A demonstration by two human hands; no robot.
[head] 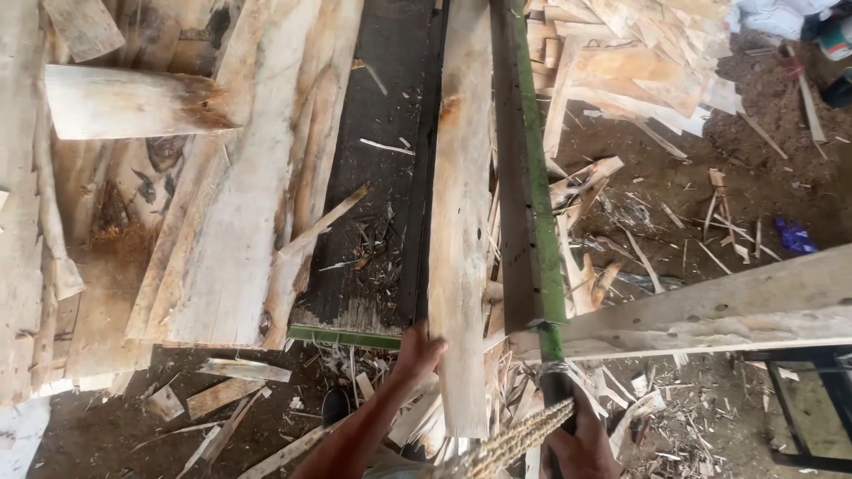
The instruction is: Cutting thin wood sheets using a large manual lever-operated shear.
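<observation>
Two bare hands worked at the bottom centre of the frame. The left hand (417, 350) lay with fingers curled against the left edge of a long, pale, rough-sawn wooden plank (460, 222), gripping it near its lower end. That plank ran almost straight up the middle of the frame, narrow and flat, with a rusty orange stain near its top and splintered, ragged edges. It rested on a dark table (377, 115) just beside a green-painted metal rail (541, 222). The right hand (581, 443), at the bottom right of centre, was clenched around the dark lower end of that rail, where a thick twisted rope (506, 448) crossed. Wider pale slabs (240, 204) lay to the left, and wood scraps (639, 62) littered the dirt floor (763, 186) at right.
</observation>
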